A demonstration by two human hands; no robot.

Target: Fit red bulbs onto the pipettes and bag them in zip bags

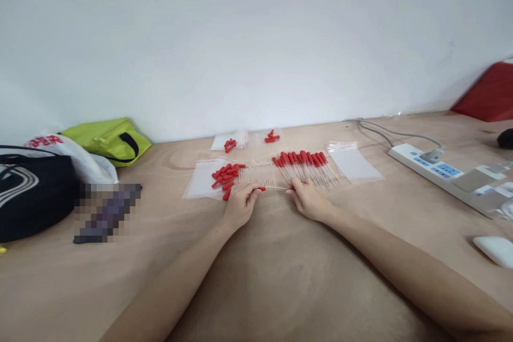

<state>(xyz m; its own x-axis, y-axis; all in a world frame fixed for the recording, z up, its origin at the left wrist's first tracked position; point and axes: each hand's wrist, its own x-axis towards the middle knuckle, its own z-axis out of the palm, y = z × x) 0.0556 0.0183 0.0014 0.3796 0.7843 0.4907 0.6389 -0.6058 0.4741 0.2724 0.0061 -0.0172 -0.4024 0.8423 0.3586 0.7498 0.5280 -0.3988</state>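
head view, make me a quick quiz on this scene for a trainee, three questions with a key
1. What spans the gap between the left hand and the right hand?
2. True or false: the red-capped sticks lie to the left of the power strip in the picture.
3. What colour is the bag with the black handle? A) navy B) lime green C) white

Key:
1. A thin pale stick
2. True
3. B
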